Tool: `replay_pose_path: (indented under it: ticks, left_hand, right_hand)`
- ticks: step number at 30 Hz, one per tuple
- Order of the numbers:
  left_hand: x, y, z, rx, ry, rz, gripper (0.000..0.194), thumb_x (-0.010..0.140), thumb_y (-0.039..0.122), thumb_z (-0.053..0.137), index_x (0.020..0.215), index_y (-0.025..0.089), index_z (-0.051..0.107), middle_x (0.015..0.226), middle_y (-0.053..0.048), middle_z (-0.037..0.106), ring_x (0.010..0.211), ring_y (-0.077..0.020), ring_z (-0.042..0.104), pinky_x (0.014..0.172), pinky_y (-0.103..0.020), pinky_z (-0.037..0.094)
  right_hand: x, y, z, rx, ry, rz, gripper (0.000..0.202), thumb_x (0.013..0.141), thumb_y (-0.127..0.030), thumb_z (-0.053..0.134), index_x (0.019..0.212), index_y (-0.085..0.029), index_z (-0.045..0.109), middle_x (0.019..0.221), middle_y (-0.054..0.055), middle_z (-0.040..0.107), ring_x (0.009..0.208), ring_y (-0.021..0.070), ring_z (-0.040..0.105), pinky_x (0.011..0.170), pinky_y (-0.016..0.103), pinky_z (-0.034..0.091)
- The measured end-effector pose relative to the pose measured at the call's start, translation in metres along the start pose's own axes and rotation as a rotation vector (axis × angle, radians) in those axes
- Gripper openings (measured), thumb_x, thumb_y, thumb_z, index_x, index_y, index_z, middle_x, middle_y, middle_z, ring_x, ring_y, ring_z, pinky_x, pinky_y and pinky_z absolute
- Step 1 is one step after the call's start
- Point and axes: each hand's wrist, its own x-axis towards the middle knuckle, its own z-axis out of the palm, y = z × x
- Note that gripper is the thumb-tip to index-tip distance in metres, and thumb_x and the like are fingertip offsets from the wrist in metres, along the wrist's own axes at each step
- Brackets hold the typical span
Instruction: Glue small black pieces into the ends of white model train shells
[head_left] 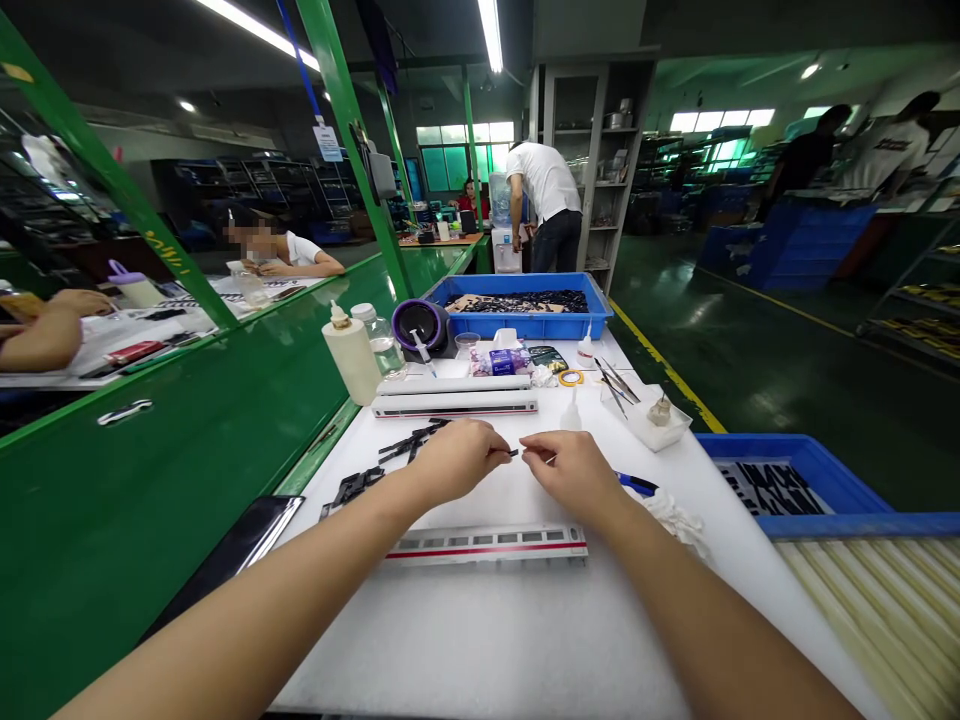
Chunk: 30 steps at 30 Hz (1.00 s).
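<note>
A small black strip [514, 453] shows at the fingertips of my left hand [461, 460], pinched between thumb and finger. My right hand [570, 468] is just right of it, thumb and fingertips close together; whether they grip anything is too small to tell. Below my hands lies a white model train car body [487, 543] with a red stripe and a row of windows, its left end hidden by my left forearm. Loose black strips [409, 443] lie left of my left hand. Another striped train body [457, 404] lies beyond my hands.
Bottles [352, 355], tissues [501, 360], yellow tape [571, 378], tweezers [619, 380] and a small white tray [660, 425] surround the workspace. A blue bin [525, 325] stands at the table's far end; another blue bin [787, 450] is at right. Co-workers sit at left and stand farther back.
</note>
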Motion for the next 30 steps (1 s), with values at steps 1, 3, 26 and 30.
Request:
replay_pose_path:
  ticks: [1, 3, 26, 30]
  left_hand:
    - [-0.003, 0.004, -0.003, -0.022, 0.017, -0.011, 0.028, 0.091, 0.034, 0.05, 0.094, 0.026, 0.076, 0.091, -0.005, 0.074, 0.084, -0.0214, 0.066, 0.073, -0.03, 0.045]
    - [-0.007, 0.01, -0.007, -0.056, 0.048, -0.035, 0.028, 0.091, 0.035, 0.05, 0.095, 0.025, 0.076, 0.092, -0.004, 0.075, 0.084, -0.0209, 0.067, 0.073, -0.029, 0.045]
    - [-0.042, 0.041, 0.014, -0.333, 0.578, -0.069, 0.017, 0.089, 0.028, 0.059, 0.091, 0.021, 0.074, 0.064, 0.002, 0.07, 0.057, -0.0114, 0.063, 0.057, -0.022, 0.048]
    - [-0.04, 0.044, 0.017, -0.291, 0.667, -0.029, 0.014, 0.089, 0.024, 0.059, 0.09, 0.02, 0.073, 0.066, 0.002, 0.071, 0.056, -0.0105, 0.064, 0.057, -0.021, 0.05]
  right_hand:
    - [-0.001, -0.001, 0.0, 0.012, 0.016, -0.022, 0.026, 0.084, -0.022, 0.056, 0.099, -0.023, 0.076, 0.093, 0.004, 0.076, 0.082, 0.0196, 0.07, 0.078, 0.032, 0.052]
    - [-0.002, -0.003, 0.001, 0.041, 0.047, -0.032, 0.023, 0.084, -0.022, 0.057, 0.095, -0.023, 0.077, 0.086, 0.004, 0.076, 0.078, 0.0196, 0.07, 0.075, 0.031, 0.053]
    - [-0.017, -0.019, 0.003, -0.085, 0.348, -0.467, 0.027, 0.086, -0.013, 0.052, 0.102, -0.021, 0.073, 0.082, 0.005, 0.075, 0.073, 0.0163, 0.07, 0.071, 0.028, 0.057]
    - [-0.015, -0.02, 0.004, -0.115, 0.47, -0.584, 0.026, 0.084, -0.008, 0.053, 0.098, -0.019, 0.071, 0.076, 0.003, 0.074, 0.067, 0.014, 0.069, 0.065, 0.025, 0.057]
